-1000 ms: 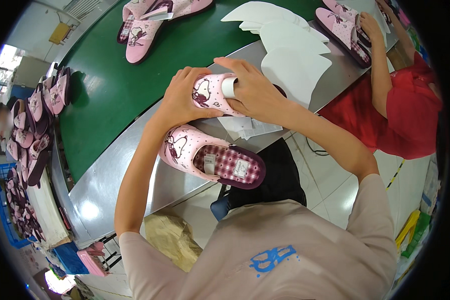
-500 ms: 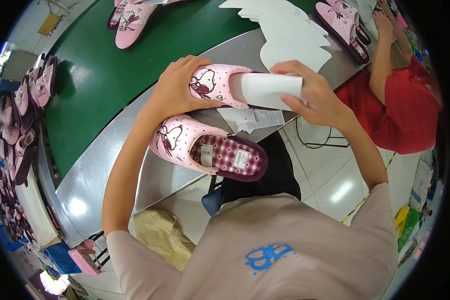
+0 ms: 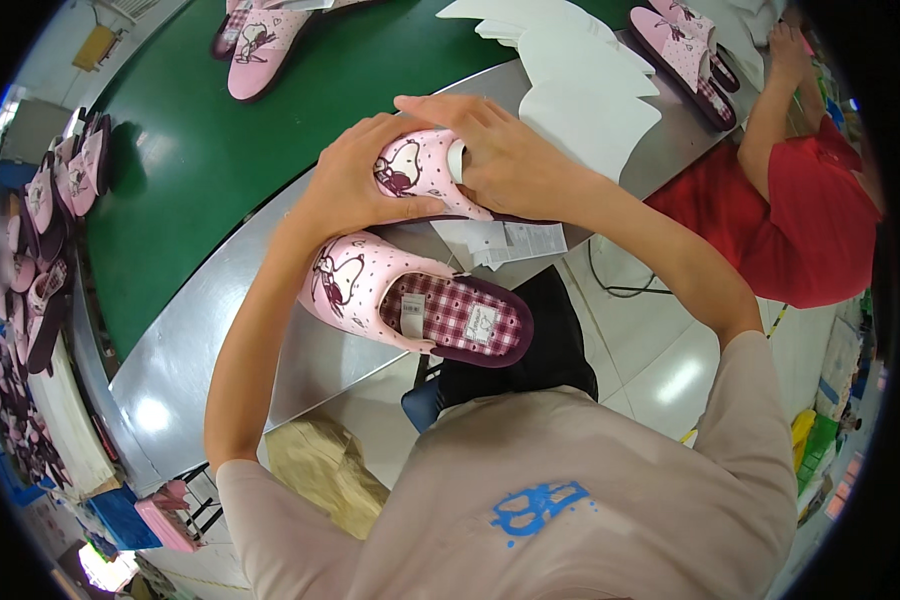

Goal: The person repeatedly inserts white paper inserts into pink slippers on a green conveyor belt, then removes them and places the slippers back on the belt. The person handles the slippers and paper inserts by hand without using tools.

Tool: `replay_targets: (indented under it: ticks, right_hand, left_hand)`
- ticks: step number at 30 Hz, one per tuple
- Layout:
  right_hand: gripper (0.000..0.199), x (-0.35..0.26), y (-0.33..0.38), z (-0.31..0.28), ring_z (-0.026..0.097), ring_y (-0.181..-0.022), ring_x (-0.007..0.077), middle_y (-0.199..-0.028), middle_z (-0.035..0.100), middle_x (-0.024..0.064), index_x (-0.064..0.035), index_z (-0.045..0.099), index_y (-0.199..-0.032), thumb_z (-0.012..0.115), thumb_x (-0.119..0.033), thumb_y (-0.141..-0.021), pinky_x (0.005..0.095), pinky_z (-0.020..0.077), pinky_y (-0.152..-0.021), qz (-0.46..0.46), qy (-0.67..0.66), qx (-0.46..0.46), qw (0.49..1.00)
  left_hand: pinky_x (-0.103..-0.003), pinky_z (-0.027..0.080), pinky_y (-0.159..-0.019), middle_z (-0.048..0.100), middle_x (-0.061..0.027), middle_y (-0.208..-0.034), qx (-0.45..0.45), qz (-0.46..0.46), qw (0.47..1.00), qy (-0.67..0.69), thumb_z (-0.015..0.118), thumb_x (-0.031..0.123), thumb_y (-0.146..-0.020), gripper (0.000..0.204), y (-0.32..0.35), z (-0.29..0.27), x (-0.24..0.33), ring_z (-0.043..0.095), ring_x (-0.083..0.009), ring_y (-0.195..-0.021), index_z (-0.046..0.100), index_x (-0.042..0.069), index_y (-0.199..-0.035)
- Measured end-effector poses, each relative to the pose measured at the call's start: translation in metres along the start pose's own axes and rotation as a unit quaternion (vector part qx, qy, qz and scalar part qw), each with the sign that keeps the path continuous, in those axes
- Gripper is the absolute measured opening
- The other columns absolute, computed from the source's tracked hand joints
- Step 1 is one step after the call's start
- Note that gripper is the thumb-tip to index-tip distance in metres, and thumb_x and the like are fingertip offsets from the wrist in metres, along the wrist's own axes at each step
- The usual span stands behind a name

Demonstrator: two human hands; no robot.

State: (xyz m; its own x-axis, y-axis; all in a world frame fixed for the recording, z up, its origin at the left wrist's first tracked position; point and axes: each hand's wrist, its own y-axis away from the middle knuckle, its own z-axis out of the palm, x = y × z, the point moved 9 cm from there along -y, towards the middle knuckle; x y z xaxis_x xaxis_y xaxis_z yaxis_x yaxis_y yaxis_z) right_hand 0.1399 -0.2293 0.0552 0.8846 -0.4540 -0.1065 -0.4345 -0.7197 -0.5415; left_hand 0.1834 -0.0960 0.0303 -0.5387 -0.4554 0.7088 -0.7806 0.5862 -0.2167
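pink slipper [image 3: 425,170] with a cartoon print sits gripped between both hands above the steel table edge [image 3: 210,330]. left hand [image 3: 345,185] wraps its toe end, fingers curled and thumb pressed along the side. right hand [image 3: 500,155] covers the opening, fingers together, apparently pushing a white paper wad [image 3: 456,160] inside; how deep it sits cannot be told. judging by this, the stuffing step is under way. its mate [image 3: 410,300] lies just below on the table, checked insole showing and unstuffed. white paper sheets [image 3: 580,90] lie fanned nearby, beside the green belt [image 3: 270,140]. next calls for seating the wad firmly.
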Motion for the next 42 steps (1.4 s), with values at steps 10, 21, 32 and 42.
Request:
replay_targets:
  ticks: [10, 21, 32, 42]
  right_hand:
    - [0.019, 0.000, -0.003, 0.007, 0.051, -0.139, 0.0354, -0.159, 0.048, 0.0128, -0.0005, 0.075, -0.083, 0.080, -0.018, -0.083, 0.0486, 0.0469, -0.111, 0.001, -0.027, 0.014, 1.000]
    - [0.011, -0.016, 0.044, -0.029, 0.056, -0.130, 0.0356, -0.144, 0.062, 0.0126, 0.0027, 0.076, -0.080, 0.076, -0.007, -0.073, 0.0454, 0.0460, -0.109, 0.082, -0.149, 0.039, 0.985]
    - [0.017, -0.053, 0.060, -0.065, 0.060, -0.124, 0.0309, -0.133, 0.066, 0.0087, -0.0088, 0.075, -0.087, 0.082, -0.022, -0.080, 0.0463, 0.0449, -0.105, 0.087, 0.040, 0.131, 0.987]
    - [0.052, -0.022, 0.078, -0.017, 0.067, -0.106, 0.0331, -0.113, 0.071, 0.0170, -0.0001, 0.068, -0.127, 0.076, -0.039, -0.094, 0.0415, 0.0547, -0.091, 0.282, -0.341, 0.086, 0.893]
  left_hand:
    - [-0.044, 0.049, -0.108, 0.068, -0.0165, -0.133, 0.008, 0.003, 0.999, -0.040, 0.091, 0.049, -0.071, 0.085, -0.001, 0.000, 0.001, 0.066, -0.0356, -0.119, 0.066, 0.003, -0.137]
    - [-0.045, 0.051, -0.080, 0.071, -0.0161, -0.096, 0.019, 0.001, 0.996, -0.085, 0.057, 0.041, -0.105, 0.038, -0.001, 0.005, -0.007, 0.066, -0.0372, -0.087, 0.070, 0.006, -0.111]
    - [-0.038, 0.051, -0.072, 0.069, -0.0148, -0.085, 0.089, -0.082, 0.992, -0.017, 0.066, 0.033, -0.103, 0.034, 0.006, -0.011, -0.026, 0.064, -0.0242, -0.076, 0.071, 0.000, -0.099]
    - [-0.021, 0.043, -0.069, 0.058, 0.0062, -0.086, 0.146, -0.198, 0.929, 0.275, 0.060, 0.022, -0.105, 0.019, 0.034, -0.035, -0.019, 0.052, -0.0038, -0.078, 0.063, 0.004, -0.099]
